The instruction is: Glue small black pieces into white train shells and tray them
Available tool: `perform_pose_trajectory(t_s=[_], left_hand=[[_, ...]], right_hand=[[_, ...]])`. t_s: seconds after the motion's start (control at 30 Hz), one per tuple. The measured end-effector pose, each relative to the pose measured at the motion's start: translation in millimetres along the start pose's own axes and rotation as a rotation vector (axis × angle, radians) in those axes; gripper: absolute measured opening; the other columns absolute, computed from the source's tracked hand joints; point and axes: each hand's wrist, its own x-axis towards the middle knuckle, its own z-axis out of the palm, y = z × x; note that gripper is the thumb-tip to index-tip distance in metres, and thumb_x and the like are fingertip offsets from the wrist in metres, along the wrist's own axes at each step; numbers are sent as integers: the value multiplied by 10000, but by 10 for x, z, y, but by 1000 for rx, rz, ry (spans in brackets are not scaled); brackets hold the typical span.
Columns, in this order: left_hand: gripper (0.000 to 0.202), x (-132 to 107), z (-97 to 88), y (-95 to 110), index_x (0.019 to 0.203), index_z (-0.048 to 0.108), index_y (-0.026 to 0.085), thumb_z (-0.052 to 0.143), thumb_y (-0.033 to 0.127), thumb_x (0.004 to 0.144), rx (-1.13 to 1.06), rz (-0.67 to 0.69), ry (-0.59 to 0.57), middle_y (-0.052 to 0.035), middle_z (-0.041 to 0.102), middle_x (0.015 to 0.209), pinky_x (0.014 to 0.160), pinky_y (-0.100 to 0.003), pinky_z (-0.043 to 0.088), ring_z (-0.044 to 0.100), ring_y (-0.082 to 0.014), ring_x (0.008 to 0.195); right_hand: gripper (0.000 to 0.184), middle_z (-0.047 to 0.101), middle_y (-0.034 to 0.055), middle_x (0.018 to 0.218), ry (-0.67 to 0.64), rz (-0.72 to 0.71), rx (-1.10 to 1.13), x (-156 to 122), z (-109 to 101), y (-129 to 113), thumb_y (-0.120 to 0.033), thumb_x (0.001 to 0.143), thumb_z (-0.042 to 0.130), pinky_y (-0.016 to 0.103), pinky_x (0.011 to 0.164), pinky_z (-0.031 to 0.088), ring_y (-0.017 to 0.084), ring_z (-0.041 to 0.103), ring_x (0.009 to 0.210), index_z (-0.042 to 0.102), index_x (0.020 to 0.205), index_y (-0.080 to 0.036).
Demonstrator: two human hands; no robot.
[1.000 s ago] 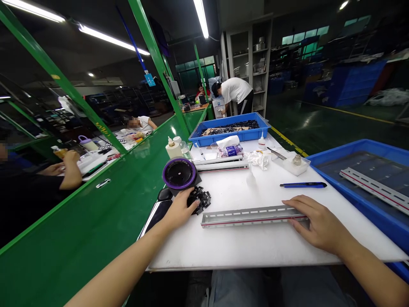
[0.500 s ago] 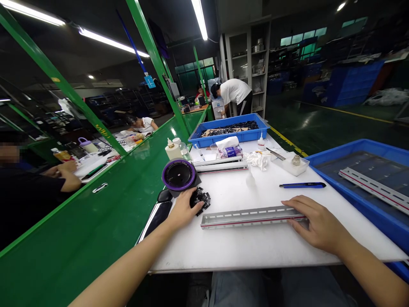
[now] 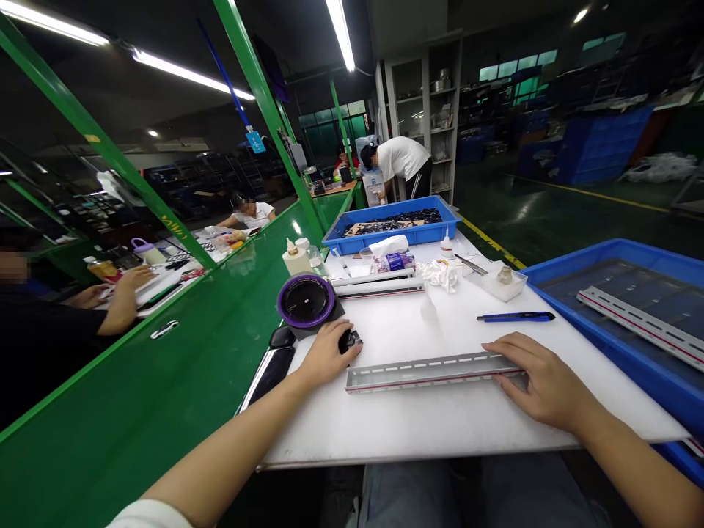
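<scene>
My left hand (image 3: 328, 353) is cupped at a heap of small black pieces (image 3: 350, 339), thumb and fingers apart. Part of the heap is hidden behind the fingers. Across the white tabletop lies a silver slotted metal channel (image 3: 418, 374) with a thin red line along its near side. My right hand (image 3: 544, 378) grips its right end, fingers on the far wall and thumb at the near one. Just beyond the left hand sits a round black reel with a purple rim (image 3: 306, 301).
Behind the channel stand a small translucent bottle (image 3: 428, 308) and a blue utility knife (image 3: 515, 317). More channels (image 3: 379, 288), a tissue pack (image 3: 394, 262) and crumpled tissue lie farther back. Blue trays (image 3: 396, 233) hold black parts and another channel. A green partition (image 3: 181, 389) borders the left; co-workers are beyond.
My left hand has slid a little to the right over the black pieces and now covers more of them. The right hand keeps its grip on the channel.
</scene>
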Motion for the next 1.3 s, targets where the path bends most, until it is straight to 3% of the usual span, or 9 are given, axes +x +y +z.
perform_pose_trajectory(t_s=[0.1,0.27,0.33,0.5,0.67,0.83,0.97,1.13,1.3], left_hand=[[535,-69,-45,18,1353,529,185,586,424,878,-15,64,-9,-135,548,1404,1148,-526,367,466,-314,1334],[707,-40,-58,29,1498,371,218,609,469,881,-24,164,-54,-120,383,1552,1189,-522,314,362,-311,1420],[673,12,-46,35,1468,434,248,625,495,871,-24,199,-86,-96,421,1533,1183,-522,326,373,-311,1411],[354,15,-59,49,1218,675,262,524,424,942,-31,257,-103,-89,614,1335,1120,-484,427,523,-275,1276],[329,-99,-166,-4,1167,693,255,485,400,957,-21,265,-89,-95,640,1275,1078,-440,475,586,-255,1199],[494,-57,-191,-3,1432,487,287,497,435,960,12,276,-129,-77,429,1529,1154,-497,380,432,-290,1378],[413,19,-144,28,1366,557,351,512,418,961,17,359,-207,-19,513,1470,1156,-482,374,438,-266,1372],[320,-23,-162,38,1194,676,254,499,366,952,17,386,-174,-85,638,1299,1073,-445,463,548,-266,1244],[253,-138,-251,54,1048,691,236,494,360,947,43,375,-144,-83,670,1189,1036,-413,479,593,-243,1149]], right_hand=[[376,679,106,1146,16,3,14,2,-4,-4,-247,836,619,428,934,568,279,642,1082,646,1209,-205],[370,684,106,1142,24,-2,22,4,-12,-7,-250,832,622,424,933,570,277,648,1075,655,1198,-204],[371,679,107,1151,16,-5,19,4,-16,-8,-250,838,621,426,941,566,275,644,1081,648,1205,-203],[385,676,113,1142,40,-8,32,5,-32,-28,-227,833,615,431,939,564,277,644,1072,638,1217,-198],[414,669,122,1136,53,-38,26,10,-35,-44,-194,808,620,453,934,557,291,629,1078,633,1222,-195],[470,647,125,1154,-3,-51,1,13,-17,-40,-235,794,668,458,935,550,303,612,1097,607,1259,-203],[346,624,126,1119,-20,-55,-15,10,-27,-50,-270,824,675,431,884,563,281,628,1025,631,1159,-196],[312,608,115,1056,201,-57,31,1,-68,-76,-246,839,666,413,850,550,267,622,976,608,1141,-194],[283,626,97,1021,451,121,43,30,-114,-86,-274,847,672,411,866,525,266,630,952,616,1117,-213]])
